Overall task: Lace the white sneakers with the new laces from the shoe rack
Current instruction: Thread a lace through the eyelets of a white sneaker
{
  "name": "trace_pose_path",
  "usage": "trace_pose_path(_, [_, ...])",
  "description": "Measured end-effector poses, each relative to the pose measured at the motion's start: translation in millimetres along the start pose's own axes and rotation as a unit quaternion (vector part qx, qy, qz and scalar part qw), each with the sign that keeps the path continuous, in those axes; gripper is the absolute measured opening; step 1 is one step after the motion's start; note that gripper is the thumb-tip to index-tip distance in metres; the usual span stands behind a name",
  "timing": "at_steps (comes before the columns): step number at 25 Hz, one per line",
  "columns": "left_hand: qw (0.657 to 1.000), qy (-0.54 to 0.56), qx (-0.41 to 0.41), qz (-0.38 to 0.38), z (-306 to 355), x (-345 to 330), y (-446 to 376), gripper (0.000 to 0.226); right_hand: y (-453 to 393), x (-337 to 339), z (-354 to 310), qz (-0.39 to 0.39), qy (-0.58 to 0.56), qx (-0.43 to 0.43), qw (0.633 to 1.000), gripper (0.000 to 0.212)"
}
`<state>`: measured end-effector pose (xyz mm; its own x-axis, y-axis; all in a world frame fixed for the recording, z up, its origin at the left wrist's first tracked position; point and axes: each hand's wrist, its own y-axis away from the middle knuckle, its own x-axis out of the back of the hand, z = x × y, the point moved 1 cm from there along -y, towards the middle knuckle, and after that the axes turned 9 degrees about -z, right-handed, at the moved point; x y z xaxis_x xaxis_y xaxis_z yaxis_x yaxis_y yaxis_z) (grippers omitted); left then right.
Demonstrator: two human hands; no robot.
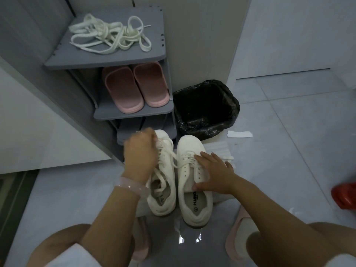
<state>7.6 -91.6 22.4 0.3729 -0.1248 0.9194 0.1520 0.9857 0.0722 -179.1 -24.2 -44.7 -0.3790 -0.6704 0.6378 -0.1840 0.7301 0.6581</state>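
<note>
White sneakers [179, 174] sit by the rack [107, 60]; left hand [140, 153] pinches a lace (blurred), right hand [213, 174] lies flat, steadying.

Two white sneakers [181, 178] side by side on the floor. Left hand [140, 153] pinches a lace at the left shoe's front, blurred. Right hand [213, 174] rests flat on the right shoe. Loose laces [109, 35] on the shoe rack [104, 62] top; pink slippers [134, 87] below; black-lined bin [206, 108] beside.
</note>
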Motion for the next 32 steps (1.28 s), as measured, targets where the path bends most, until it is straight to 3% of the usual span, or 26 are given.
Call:
trace_pose_path(2, [0.996,0.057,0.039,0.054,-18.7,21.6,-5.4,0.014,0.9,0.4,-1.3,-0.002,-0.003,0.004,1.000,0.101])
trace_pose_path(4, [0.996,0.052,0.071,0.034,-32.3,28.0,-5.9,0.020,1.2,0.6,-3.4,0.003,-0.007,0.009,1.000,0.094])
trace_pose_path(6, [0.996,0.017,0.073,-0.045,-31.7,21.4,-1.3,0.042,2.0,4.5,-5.0,0.062,-0.077,0.023,0.995,0.068])
trace_pose_path(8, [0.991,-0.020,0.012,-0.132,-15.9,7.5,9.8,0.049,3.4,10.5,-4.5,0.147,-0.151,0.024,0.977,0.032])
trace_pose_path(11, [0.940,-0.066,-0.140,-0.305,7.7,-27.8,35.9,0.048,3.6,9.7,-6.3,0.154,-0.123,-0.014,0.980,0.020])
trace_pose_path(13, [0.917,-0.106,-0.160,-0.349,7.7,-47.2,48.8,0.055,0.9,7.1,-11.4,0.148,-0.101,-0.019,0.984,0.018])
trace_pose_path(19, [0.924,-0.135,-0.177,-0.310,0.4,-62.4,54.9,0.064,-7.2,10.5,-34.3,0.154,0.113,-0.025,0.981,0.020])
trace_pose_path(26, [0.940,-0.052,-0.202,-0.268,-5.7,-63.1,56.5,0.068,-14.4,8.8,-52.6,0.115,0.179,-0.021,0.977,0.026])
trace_pose_path(28, [0.945,-0.022,-0.216,-0.246,-7.8,-67.6,58.0,0.068,-17.3,9.5,-48.5,0.155,0.089,-0.040,0.983,0.018])
trace_pose_path(29, [0.946,-0.010,-0.222,-0.236,-9.1,-69.1,57.9,0.067,-19.6,10.9,-44.1,0.172,-0.036,-0.059,0.983,0.014])
trace_pose_path(30, [0.948,-0.007,-0.219,-0.233,-9.2,-67.5,57.2,0.065,-21.2,13.4,-39.6,0.170,-0.206,-0.078,0.961,0.013])
trace_pose_path(32, [0.950,-0.026,-0.184,-0.251,-7.0,-63.0,56.5,0.057,-19.9,18.9,-34.9,0.091,-0.483,-0.103,0.865,0.021])
